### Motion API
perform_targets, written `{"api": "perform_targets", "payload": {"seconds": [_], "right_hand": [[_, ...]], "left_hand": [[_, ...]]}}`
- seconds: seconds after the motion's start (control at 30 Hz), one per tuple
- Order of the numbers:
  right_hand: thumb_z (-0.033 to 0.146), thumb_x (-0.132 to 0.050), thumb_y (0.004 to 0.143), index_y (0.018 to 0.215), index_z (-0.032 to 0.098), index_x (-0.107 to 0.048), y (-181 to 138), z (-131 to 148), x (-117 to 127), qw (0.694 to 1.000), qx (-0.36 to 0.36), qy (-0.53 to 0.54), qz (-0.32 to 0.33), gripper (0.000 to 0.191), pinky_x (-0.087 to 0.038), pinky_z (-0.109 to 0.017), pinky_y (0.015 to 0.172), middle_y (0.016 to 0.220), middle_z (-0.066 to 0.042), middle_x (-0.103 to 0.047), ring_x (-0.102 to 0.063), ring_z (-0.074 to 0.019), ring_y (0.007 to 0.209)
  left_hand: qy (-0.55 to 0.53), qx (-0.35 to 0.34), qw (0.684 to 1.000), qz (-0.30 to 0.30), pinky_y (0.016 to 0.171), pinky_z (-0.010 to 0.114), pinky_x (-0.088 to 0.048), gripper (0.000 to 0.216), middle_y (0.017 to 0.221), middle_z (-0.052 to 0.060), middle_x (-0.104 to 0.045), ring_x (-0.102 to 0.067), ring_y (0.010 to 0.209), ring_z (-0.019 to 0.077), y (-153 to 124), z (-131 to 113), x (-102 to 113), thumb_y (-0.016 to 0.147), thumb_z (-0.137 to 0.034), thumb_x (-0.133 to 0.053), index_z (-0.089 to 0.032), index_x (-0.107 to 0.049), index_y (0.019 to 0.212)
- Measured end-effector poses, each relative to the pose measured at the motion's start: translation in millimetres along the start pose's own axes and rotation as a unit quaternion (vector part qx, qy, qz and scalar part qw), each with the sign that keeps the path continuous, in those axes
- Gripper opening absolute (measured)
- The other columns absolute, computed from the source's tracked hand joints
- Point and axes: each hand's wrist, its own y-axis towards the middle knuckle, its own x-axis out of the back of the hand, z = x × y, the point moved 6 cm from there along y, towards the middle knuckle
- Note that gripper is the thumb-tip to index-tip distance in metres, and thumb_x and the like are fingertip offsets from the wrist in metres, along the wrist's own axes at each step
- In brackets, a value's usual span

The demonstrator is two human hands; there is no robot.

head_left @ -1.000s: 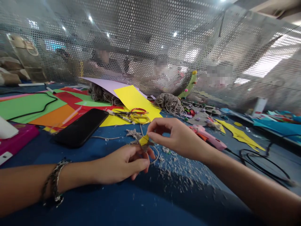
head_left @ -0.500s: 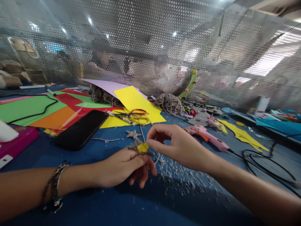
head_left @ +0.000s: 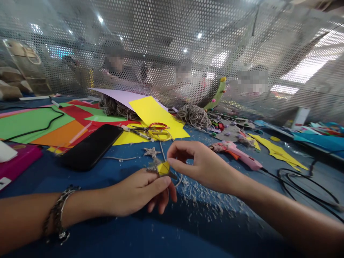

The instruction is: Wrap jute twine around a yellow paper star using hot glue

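Observation:
My left hand [head_left: 139, 193] is closed on a small star-shaped piece [head_left: 162, 168], yellow at its centre with grey yarn wound on its points. The thumb presses on its near edge, and the lower fingers are curled underneath. Right beside it, my right hand [head_left: 199, 165] pinches thumb and forefinger together, seemingly on grey yarn [head_left: 161, 148]; the fingertips partly hide the strand. Just beyond the left hand lies another star [head_left: 152, 153], fully covered in grey yarn. Red- and yellow-handled scissors [head_left: 158, 132] lie behind the hands, next to a pen [head_left: 138, 133].
A black phone [head_left: 92, 147] and coloured paper [head_left: 29, 123] lie leftward. Yarn skeins [head_left: 194, 117] sit by a perforated metal screen [head_left: 166, 39], with people behind it. To the right are a pink glue gun [head_left: 242, 156] and its black cable [head_left: 303, 190]. Yarn scraps [head_left: 212, 197] litter the table.
The view has shifted very slightly. Both hands keep almost the same pose around the star, and nothing has been picked up or let go.

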Motion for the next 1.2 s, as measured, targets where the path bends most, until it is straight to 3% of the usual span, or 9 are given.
{"api": "perform_targets", "payload": {"seconds": [0.17,0.3,0.47,0.57,0.67,0.93,1.2], "right_hand": [[0.023,-0.046,0.076,0.071,0.016,-0.051,0.4,1.6,-1.0,1.0,0.009,0.002,0.001,0.01,-0.035,-0.019,0.051,0.064,0.003,-0.053,-0.043,-0.0058,0.055],[0.023,-0.044,0.079,0.073,0.016,-0.049,3.3,-0.5,-9.5,0.998,0.012,0.035,0.056,0.01,-0.035,-0.019,0.052,0.066,0.002,-0.051,-0.043,-0.0058,0.057],[0.024,-0.041,0.083,0.075,0.015,-0.046,5.7,-3.4,-11.9,0.991,0.007,0.09,0.098,0.013,-0.036,-0.019,0.053,0.067,0.002,-0.047,-0.043,-0.0056,0.058],[0.022,-0.042,0.083,0.074,0.015,-0.046,5.5,-3.3,-6.3,0.995,-0.001,0.055,0.089,0.012,-0.035,-0.019,0.053,0.066,0.002,-0.047,-0.042,-0.0059,0.057],[0.021,-0.042,0.082,0.07,0.016,-0.045,4.3,-1.5,-1.2,0.997,0.002,-0.006,0.073,0.014,-0.033,-0.019,0.052,0.062,0.003,-0.046,-0.039,-0.006,0.056],[0.022,-0.038,0.084,0.073,0.016,-0.046,0.8,-0.6,-6.9,0.991,0.034,-0.065,0.112,0.015,-0.033,-0.021,0.057,0.068,0.002,-0.051,-0.042,-0.0072,0.06],[0.019,-0.04,0.082,0.072,0.016,-0.049,0.0,3.7,-8.8,0.991,0.056,-0.085,0.09,0.013,-0.032,-0.02,0.054,0.067,0.002,-0.053,-0.044,-0.0065,0.058]], "left_hand": [[0.037,-0.005,0.999,-0.001,0.044,0.015,-0.033,0.039,0.054,-0.004,-0.048,-0.039,0.044,0.0058,-1.5,0.0,-0.5,0.089,-0.04,-0.022,-0.015,-0.05,0.078],[0.118,-0.014,0.993,0.007,0.046,0.016,-0.034,0.04,0.051,-0.004,-0.047,-0.038,0.042,0.0057,-3.6,-4.7,-2.1,0.09,-0.037,-0.019,-0.015,-0.05,0.076],[0.12,-0.003,0.993,-0.012,0.046,0.016,-0.034,0.036,0.054,-0.004,-0.048,-0.04,0.044,0.0059,-2.2,-3.0,1.9,0.087,-0.041,-0.029,-0.015,-0.053,0.08],[0.092,0.004,0.993,-0.072,0.047,0.017,-0.035,0.034,0.058,-0.003,-0.048,-0.041,0.046,0.0059,-1.0,0.8,11.0,0.08,-0.046,-0.041,-0.015,-0.052,0.076],[0.072,-0.02,0.992,-0.105,0.05,0.02,-0.036,0.036,0.061,-0.002,-0.048,-0.043,0.048,0.0069,-1.3,0.1,16.5,0.081,-0.046,-0.037,-0.014,-0.05,0.069],[0.112,-0.038,0.987,-0.107,0.058,0.023,-0.038,0.041,0.061,0.0,-0.05,-0.045,0.054,0.0099,-4.3,-6.8,15.0,0.087,-0.032,-0.019,-0.014,-0.05,0.069],[0.167,-0.026,0.981,-0.093,0.055,0.021,-0.038,0.038,0.065,0.0,-0.051,-0.046,0.055,0.0091,-3.9,-5.2,11.7,0.089,-0.033,-0.022,-0.014,-0.051,0.073]]}}
